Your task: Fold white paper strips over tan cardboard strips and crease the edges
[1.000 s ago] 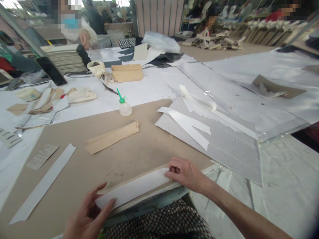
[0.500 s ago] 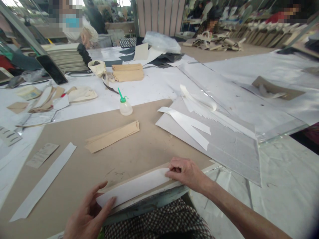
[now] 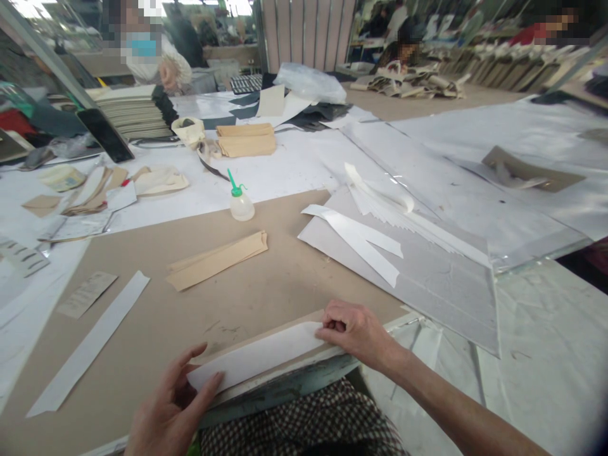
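Note:
A long white strip point(image 3: 256, 356) lies over a tan strip along the front edge of the brown work surface. At its left end is my left hand point(image 3: 173, 402), thumb on top of the strip, index finger lifted apart and the other fingers partly hidden. My right hand point(image 3: 354, 332) pinches the right end between thumb and curled fingers. Further in on the surface lies a folded pair of tan strips point(image 3: 218, 261). To the left are another white strip point(image 3: 92, 342) and a small marked card point(image 3: 88, 295).
A squeeze bottle with green spout point(image 3: 242, 206) stands behind the tan strips. On the right, a grey board point(image 3: 441, 297) bears more white strips point(image 3: 356, 237). A phone point(image 3: 105, 135) leans at back left, near stacked sheets point(image 3: 128, 114). Another person point(image 3: 164, 66) is across the table.
The view has shifted slightly, so things on the left appear a little further right. Both hands keep their places on the white strip.

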A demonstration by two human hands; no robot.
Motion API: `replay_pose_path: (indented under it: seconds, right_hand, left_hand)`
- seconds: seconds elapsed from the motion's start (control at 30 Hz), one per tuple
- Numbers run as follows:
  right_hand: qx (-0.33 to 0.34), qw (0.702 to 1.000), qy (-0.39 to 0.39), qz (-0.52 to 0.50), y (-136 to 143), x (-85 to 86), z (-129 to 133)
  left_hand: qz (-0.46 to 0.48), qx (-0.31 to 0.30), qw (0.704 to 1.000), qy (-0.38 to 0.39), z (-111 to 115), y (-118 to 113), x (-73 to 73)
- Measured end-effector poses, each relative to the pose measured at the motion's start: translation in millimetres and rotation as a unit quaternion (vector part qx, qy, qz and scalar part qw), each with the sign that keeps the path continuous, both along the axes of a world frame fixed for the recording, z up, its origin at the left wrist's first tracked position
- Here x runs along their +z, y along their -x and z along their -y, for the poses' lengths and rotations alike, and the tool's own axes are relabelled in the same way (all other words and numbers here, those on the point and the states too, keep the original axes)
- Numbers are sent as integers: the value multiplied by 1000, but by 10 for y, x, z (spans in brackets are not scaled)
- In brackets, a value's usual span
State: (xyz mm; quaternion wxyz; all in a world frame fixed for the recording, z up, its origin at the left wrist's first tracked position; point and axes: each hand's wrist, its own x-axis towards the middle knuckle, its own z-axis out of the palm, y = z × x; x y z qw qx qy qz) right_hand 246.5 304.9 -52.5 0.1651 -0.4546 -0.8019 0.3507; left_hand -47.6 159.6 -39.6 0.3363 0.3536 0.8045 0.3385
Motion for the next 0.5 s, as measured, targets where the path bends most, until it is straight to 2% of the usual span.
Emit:
replay_pose_path:
  seconds: [0.3,0.5]
  right_hand:
    - [-10,1000,-18,7,14,-24,24]
    - [12,1000,-15,13,-20,-85,-20]
  left_hand:
    - [-2,-1,1000,-18,4,35,-76]
    - [78,-39,996,-37,-11,158,-58]
